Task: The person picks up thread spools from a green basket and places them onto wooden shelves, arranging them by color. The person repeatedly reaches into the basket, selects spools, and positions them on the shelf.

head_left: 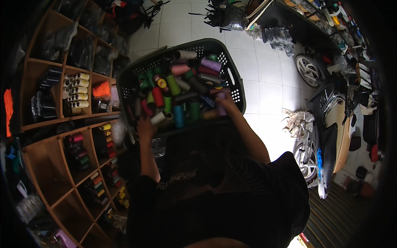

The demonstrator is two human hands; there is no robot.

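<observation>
A dark green plastic basket point(236, 84) with perforated sides holds many thread spools in several colours, heaped loosely. My right hand point(227, 103) reaches in at the right, its fingers closed around a purple thread spool point(222, 109). At the near left corner, my left hand point(145, 127) is inside beside a white thread spool point(158, 118); its fingers are dim and blurred, and whether they grip the spool is unclear. Around the hands lie a red spool point(158, 97), a blue spool point(178, 115) and a lime green spool point(173, 84).
Wooden cubby shelves point(45, 153) stand along the left, with cream spools point(77, 93), coloured spools and plastic-wrapped goods. A motorbike point(326, 124) is parked at the right, near a crumpled cloth point(297, 122). Black bags point(225, 18) lie on the tiled floor point(256, 70) ahead.
</observation>
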